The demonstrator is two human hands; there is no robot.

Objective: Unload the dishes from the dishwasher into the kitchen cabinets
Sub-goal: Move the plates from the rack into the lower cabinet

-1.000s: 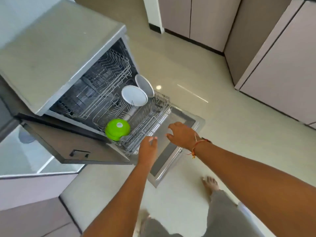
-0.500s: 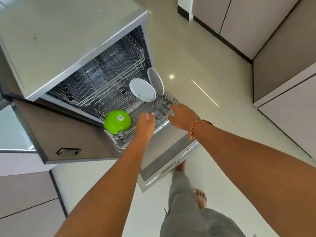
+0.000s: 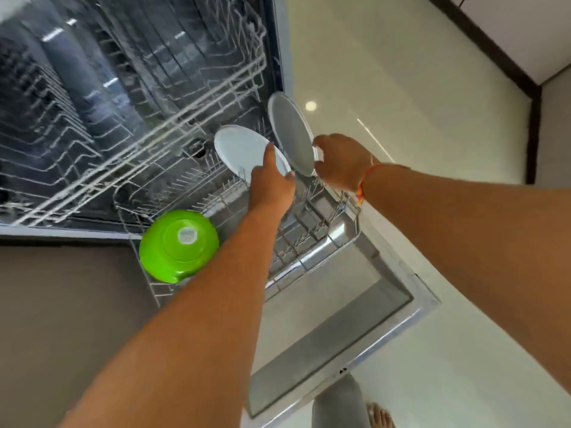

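The dishwasher's lower rack point(image 3: 312, 242) is pulled out over the open door point(image 3: 364, 322). Two plates stand on edge in it: a white plate point(image 3: 239, 148) and, to its right, a grey plate point(image 3: 290, 131). A green bowl point(image 3: 179, 244) lies upside down at the rack's near left corner. My left hand point(image 3: 270, 183) is at the white plate's lower right edge, thumb on its face and fingers curled at the rim. My right hand point(image 3: 341, 160) curls around the grey plate's right rim, thumb and fingers on either side of it.
The upper wire rack point(image 3: 123, 97) sits inside the dishwasher above the plates. A brown cabinet panel point(image 3: 61, 304) is at the left. Glossy floor point(image 3: 401, 118) lies to the right, with cabinets point(image 3: 525, 26) beyond. My foot point(image 3: 380, 415) stands next to the door.
I have leaned in closer to the dishwasher. Both hands moved forward from the rack's front edge up to the two plates and closed around their rims.
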